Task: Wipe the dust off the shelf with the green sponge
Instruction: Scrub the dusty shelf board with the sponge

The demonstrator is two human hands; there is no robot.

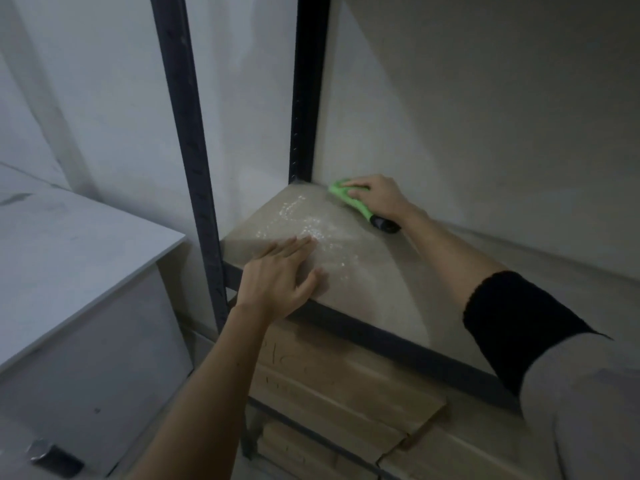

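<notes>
The shelf [374, 271] is a beige board in a dark metal frame, with a patch of pale dust glinting near its left half. The green sponge [341, 195] lies at the board's back left corner against the wall, and it has a black end toward me. My right hand [377, 199] grips the sponge from above, fingers curled over it. My left hand [277, 275] rests flat on the board near the front edge, fingers straight, touching the edge of the dusty patch.
Dark metal uprights [187, 161] [308, 88] stand at the shelf's left corners. A white cabinet top [69, 244] sits to the left. Cardboard boxes [339, 386] fill the level below. A plain wall [485, 116] runs behind the shelf.
</notes>
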